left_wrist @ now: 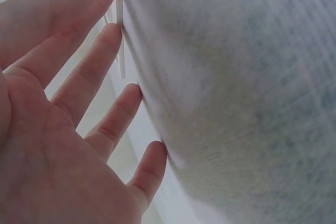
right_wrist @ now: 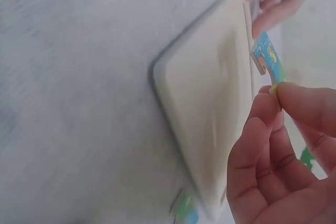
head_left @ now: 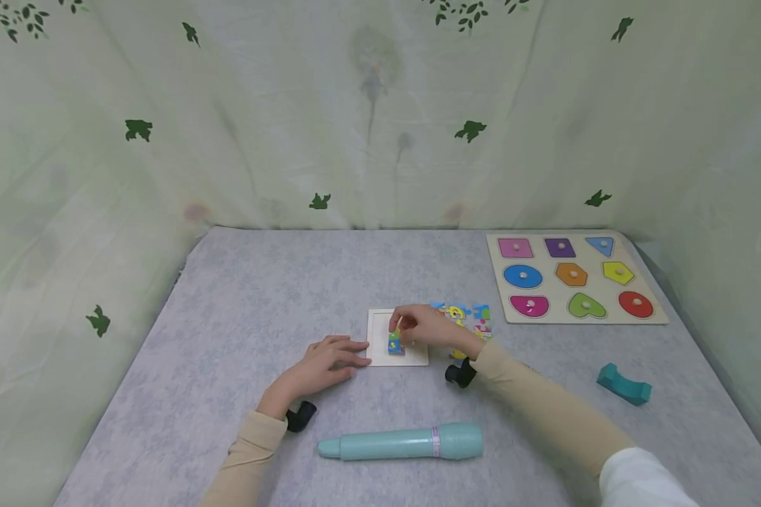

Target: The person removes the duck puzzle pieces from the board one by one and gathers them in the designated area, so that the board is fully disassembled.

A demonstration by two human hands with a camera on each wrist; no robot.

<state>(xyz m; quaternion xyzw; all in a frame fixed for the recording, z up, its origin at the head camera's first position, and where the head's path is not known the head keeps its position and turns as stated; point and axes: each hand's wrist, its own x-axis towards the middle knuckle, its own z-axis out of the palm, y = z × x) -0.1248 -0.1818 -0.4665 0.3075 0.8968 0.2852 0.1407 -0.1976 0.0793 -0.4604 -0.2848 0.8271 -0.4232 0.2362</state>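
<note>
My right hand (head_left: 430,327) pinches a flat puzzle piece (head_left: 395,346), printed blue, green and yellow, between thumb and fingertips. In the right wrist view the piece (right_wrist: 269,53) sticks out past the fingertips, its thin edge showing. Under it lies a small white puzzle tray (head_left: 377,327) with a raised rim. At the tray's left edge my left hand (head_left: 326,362) rests with fingers spread, two fingertips touching the rim (left_wrist: 119,40) and the others on the table. Colourful puzzle pieces (head_left: 482,315) lie right of the tray, partly hidden by the right hand and wrist.
A shape board (head_left: 495,282) with knobbed coloured shapes lies at the back right. A teal curved block (head_left: 624,384) sits on the right. Near the front lies a pale teal microphone-shaped tube (head_left: 393,444). Patterned curtains (head_left: 260,141) stand behind the grey table (head_left: 260,282).
</note>
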